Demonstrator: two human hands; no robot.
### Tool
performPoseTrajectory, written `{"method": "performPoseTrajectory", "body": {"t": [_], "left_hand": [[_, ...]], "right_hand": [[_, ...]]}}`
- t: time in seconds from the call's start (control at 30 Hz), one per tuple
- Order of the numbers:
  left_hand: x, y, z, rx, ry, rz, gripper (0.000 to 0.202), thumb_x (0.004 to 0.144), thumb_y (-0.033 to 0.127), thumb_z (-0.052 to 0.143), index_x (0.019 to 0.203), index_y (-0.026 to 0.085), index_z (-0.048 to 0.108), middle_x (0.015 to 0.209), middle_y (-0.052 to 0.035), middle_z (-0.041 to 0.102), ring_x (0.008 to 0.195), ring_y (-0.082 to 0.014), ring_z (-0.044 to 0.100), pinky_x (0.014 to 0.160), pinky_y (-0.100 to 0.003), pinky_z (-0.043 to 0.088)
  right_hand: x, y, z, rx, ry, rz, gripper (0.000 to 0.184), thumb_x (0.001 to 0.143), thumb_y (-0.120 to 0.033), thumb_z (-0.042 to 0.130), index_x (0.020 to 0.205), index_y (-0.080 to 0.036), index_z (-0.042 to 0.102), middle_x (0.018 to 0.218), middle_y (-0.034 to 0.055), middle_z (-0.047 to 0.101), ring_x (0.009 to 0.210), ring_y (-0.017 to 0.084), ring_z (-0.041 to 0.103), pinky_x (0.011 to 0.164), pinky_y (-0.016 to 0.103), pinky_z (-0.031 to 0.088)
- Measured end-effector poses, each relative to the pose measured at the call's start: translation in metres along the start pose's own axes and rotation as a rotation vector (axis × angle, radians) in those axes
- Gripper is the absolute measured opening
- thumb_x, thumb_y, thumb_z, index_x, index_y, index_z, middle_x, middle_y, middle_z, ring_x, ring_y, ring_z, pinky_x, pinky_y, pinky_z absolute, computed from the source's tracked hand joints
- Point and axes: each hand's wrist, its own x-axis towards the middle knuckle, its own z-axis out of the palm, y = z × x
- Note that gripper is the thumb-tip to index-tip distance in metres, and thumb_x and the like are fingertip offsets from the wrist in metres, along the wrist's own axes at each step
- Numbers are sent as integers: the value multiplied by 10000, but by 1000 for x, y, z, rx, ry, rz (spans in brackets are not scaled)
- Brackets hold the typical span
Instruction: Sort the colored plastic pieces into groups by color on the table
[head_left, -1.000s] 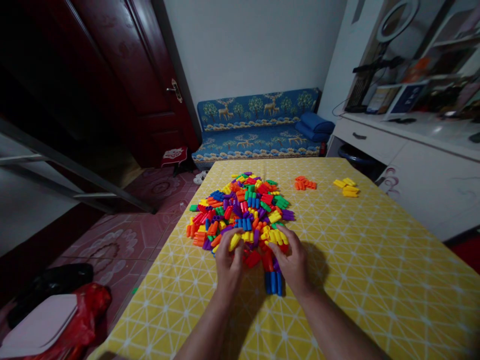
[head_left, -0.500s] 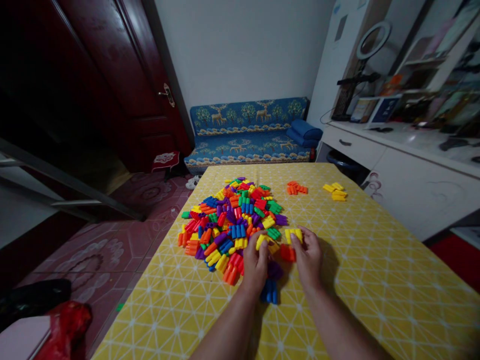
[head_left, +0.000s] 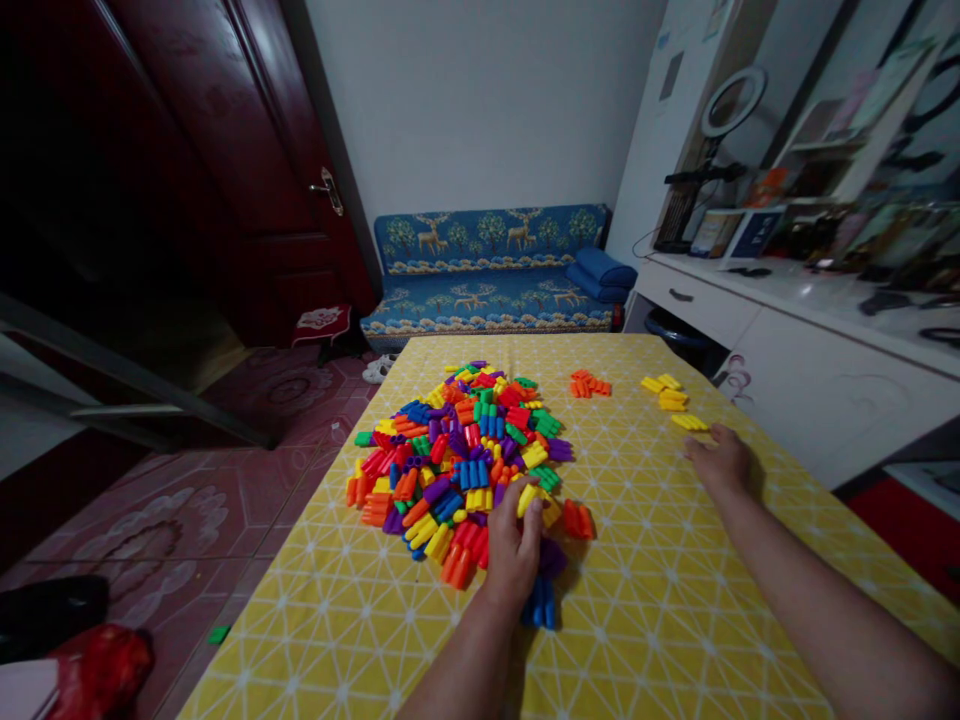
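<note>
A heap of small plastic blocks [head_left: 465,460] in many colours lies on the table with the yellow patterned cloth [head_left: 645,600]. My left hand [head_left: 514,545] rests at the heap's near edge, fingers pinched on a yellow block [head_left: 527,494]. My right hand [head_left: 721,462] is stretched out to the right, fingers flat on the cloth just short of a yellow block [head_left: 690,422] lying there. That block sits beside a small group of yellow blocks [head_left: 664,392]. A small group of orange blocks [head_left: 589,384] lies further back. Blue blocks [head_left: 540,605] lie beside my left wrist.
A blue patterned sofa [head_left: 487,275] stands behind the table. A white cabinet [head_left: 810,370] with cluttered shelves and a ring light [head_left: 731,100] runs along the right. A dark red door [head_left: 247,170] is at the left. A red bag [head_left: 97,665] lies on the tiled floor.
My right hand carried a yellow block from the heap to the right and let it go beside the yellow group. My left hand stayed at the heap with its yellow block.
</note>
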Motion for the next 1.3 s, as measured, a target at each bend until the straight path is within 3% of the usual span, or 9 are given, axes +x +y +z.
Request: {"method": "performPoseTrajectory", "body": {"t": [0.17, 0.33, 0.43, 0.53, 0.7, 0.87, 0.97, 1.13, 1.3], "left_hand": [[-2, 0, -1, -16, -9, -18, 421, 968, 519, 420, 1176, 198, 598, 750, -40, 646, 657, -182, 602, 622, -309, 499], [-5, 3, -1, -101, -32, -71, 478, 989, 555, 306, 1210, 194, 527, 615, 14, 523, 547, -159, 508, 531, -283, 426], [-7, 3, -2, -144, -27, -55, 467, 993, 544, 304, 1244, 200, 497, 701, -8, 571, 600, -166, 532, 563, -292, 450], [-8, 2, -4, -99, -42, -7, 471, 987, 528, 340, 1289, 202, 496, 878, -64, 656, 736, -196, 602, 674, -330, 513], [-8, 0, -4, 44, -74, 41, 470, 982, 469, 413, 1356, 209, 530, 1047, -106, 715, 988, -256, 660, 848, -394, 543], [-6, 4, -4, 54, -165, 105, 411, 985, 395, 456, 1313, 201, 611, 1242, -100, 697, 1150, -255, 645, 997, -402, 497], [-4, 8, -4, 31, -244, 131, 399, 979, 383, 481, 1304, 204, 629, 1225, -90, 711, 1118, -249, 665, 976, -376, 505], [-2, 4, -3, 109, -281, 114, 411, 972, 376, 497, 1314, 184, 623, 1058, -81, 751, 915, -204, 689, 851, -311, 520], [-4, -4, -2, 178, -241, 82, 423, 968, 378, 489, 1305, 158, 619, 731, -15, 665, 636, -129, 568, 626, -237, 446]], "right_hand": [[-8, 3, 10, -64, -102, -67, 312, 862, -306, 503, 1018, -139, 716, 1085, 189, 685, 1019, 289, 615, 880, 401, 451], [-6, -7, 22, -162, -259, -131, 568, 892, -498, 478, 1349, -170, 557, 1486, 175, 467, 1395, 355, 362, 1111, 575, 267], [-21, -21, 22, -196, -373, -158, 656, 918, -568, 400, 1449, -185, 448, 1581, 132, 343, 1480, 335, 236, 1150, 630, 194], [-54, -34, 15, -51, -410, -243, 603, 918, -547, 412, 1421, -221, 481, 1551, 103, 406, 1460, 305, 309, 1168, 610, 212], [-125, -56, -15, 411, -457, -351, 435, 948, -511, 431, 1282, -294, 606, 1270, 71, 672, 1190, 248, 615, 1003, 451, 499], [-164, -89, -37, 766, -477, -428, 434, 881, -464, 607, 1262, -257, 600, 1182, 64, 707, 1017, 216, 687, 853, 355, 583], [-176, -103, -39, 854, -547, -528, 451, 840, -411, 681, 1258, -261, 606, 1209, 59, 695, 1063, 219, 679, 896, 349, 579], [-180, -106, -35, 970, -624, -313, 345, 815, -433, 700, 1075, -215, 643, 1010, 66, 738, 894, 205, 715, 787, 311, 597], [-126, -68, -24, 880, -304, 44, 475, 734, -577, 677, 995, -187, 598, 900, 82, 723, 776, 211, 690, 687, 319, 565]]}}
